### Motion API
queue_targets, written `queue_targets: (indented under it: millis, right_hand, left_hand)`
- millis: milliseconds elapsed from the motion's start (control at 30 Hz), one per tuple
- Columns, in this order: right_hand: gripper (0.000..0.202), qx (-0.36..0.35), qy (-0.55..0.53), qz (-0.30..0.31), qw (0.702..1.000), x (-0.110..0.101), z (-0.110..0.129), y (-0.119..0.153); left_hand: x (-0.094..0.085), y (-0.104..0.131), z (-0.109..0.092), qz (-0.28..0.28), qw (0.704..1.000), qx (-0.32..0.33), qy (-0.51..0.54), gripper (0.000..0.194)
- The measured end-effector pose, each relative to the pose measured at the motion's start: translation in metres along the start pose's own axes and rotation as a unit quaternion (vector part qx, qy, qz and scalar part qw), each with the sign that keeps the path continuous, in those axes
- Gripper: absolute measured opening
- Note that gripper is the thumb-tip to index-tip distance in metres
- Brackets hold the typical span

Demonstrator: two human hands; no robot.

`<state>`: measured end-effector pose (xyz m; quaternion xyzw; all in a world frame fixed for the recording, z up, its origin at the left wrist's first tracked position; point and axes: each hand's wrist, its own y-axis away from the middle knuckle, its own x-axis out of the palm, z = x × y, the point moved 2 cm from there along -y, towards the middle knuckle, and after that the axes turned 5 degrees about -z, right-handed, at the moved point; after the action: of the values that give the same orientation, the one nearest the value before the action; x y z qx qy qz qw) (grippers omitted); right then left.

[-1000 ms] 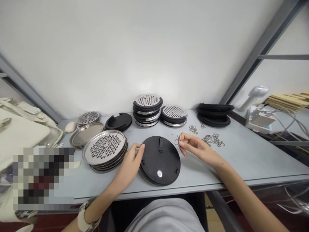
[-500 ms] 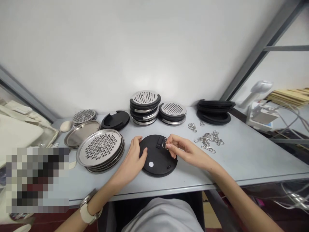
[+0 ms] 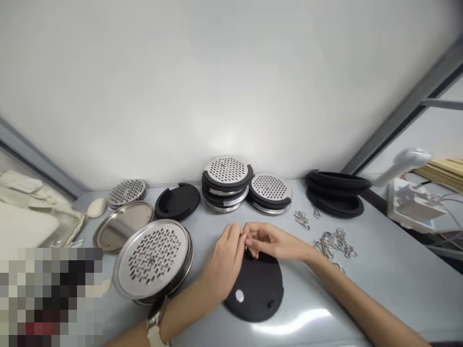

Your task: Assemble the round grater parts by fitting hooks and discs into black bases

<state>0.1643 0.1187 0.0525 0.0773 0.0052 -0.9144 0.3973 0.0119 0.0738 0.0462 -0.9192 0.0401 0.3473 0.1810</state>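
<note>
A round black holder [image 3: 258, 289] lies flat on the table, with a white round sticker and a small black stub on its face. At its upper edge my left hand [image 3: 227, 260] and my right hand [image 3: 271, 242] meet, fingertips together. My right hand pinches a small metal carabiner clip, of which only a glint shows between the fingers. The fingers of my left hand are closed at the same spot; what they hold is hidden. Both hands cover the holder's strap. Loose carabiner clips [image 3: 334, 242] lie to the right.
Grater discs [image 3: 154, 255] are stacked at left, beside a plain metal disc [image 3: 125, 226]. Behind stand an empty black holder [image 3: 178, 201] and stacked holders with graters [image 3: 227, 171]. More black holders [image 3: 336, 193] are back right, near a handheld scanner [image 3: 405, 161].
My left hand has moved from the holder's left edge to its upper edge, joining my right fingertips. The holder's strap is now covered. The camera view has shifted.
</note>
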Motion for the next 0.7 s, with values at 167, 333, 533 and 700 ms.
queue_targets:
  millis: [167,333,533,700]
  right_hand:
    - [0.035,0.030,-0.082,-0.001,0.996,-0.012,-0.010,-0.005]
    - [0.068,0.027,-0.134,-0.106,0.985,-0.030,-0.030,-0.004]
    - [0.073,0.092,-0.012,-0.201,0.975,-0.032,-0.041,0.007]
    - [0.072,0.081,-0.009,-0.252,0.964,-0.027,-0.038,0.010]
  left_hand:
    - [0.002,0.006,0.011,-0.025,1.000,0.000,-0.001,0.020]
    - [0.004,0.015,0.013,-0.023,0.997,0.069,-0.010,0.017]
    - [0.001,0.019,0.005,-0.012,0.991,0.134,-0.017,0.019]
    - [-0.005,0.024,-0.003,-0.016,0.975,0.208,-0.072,0.019]
